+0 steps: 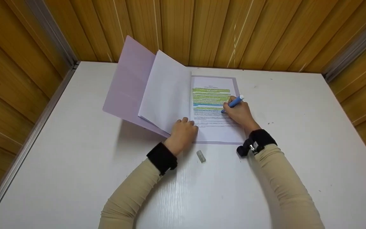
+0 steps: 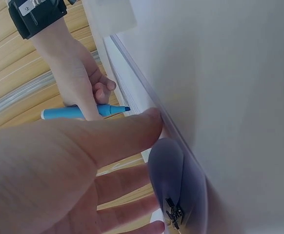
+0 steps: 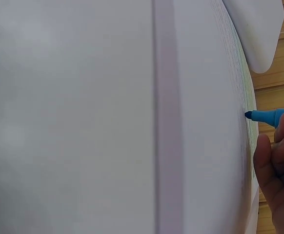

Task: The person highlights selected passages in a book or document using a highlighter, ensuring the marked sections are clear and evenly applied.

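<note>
A lilac folder cover (image 1: 127, 82) stands half-raised at the left of the white table (image 1: 75, 152), with a blank white page (image 1: 167, 95) lifted beside it; the left hand (image 1: 182, 133) rests at the foot of that page near the spine, and the left wrist view shows its fingers (image 2: 122, 136) straight and spread, pressing the paper and gripping nothing; just below, on the bare table between the two wrists, lies a small pale marker cap (image 1: 201, 156); further right the printed sheet (image 1: 216, 125) lies flat on the folder's back cover, its upper lines banded in green and blue; the right hand (image 1: 240, 113) rests on this sheet, fingers curled round a blue highlighter (image 1: 233, 103), whose tip touches the paper at the right end of a text line; wooden panelling (image 1: 265, 31) walls the table.
</note>
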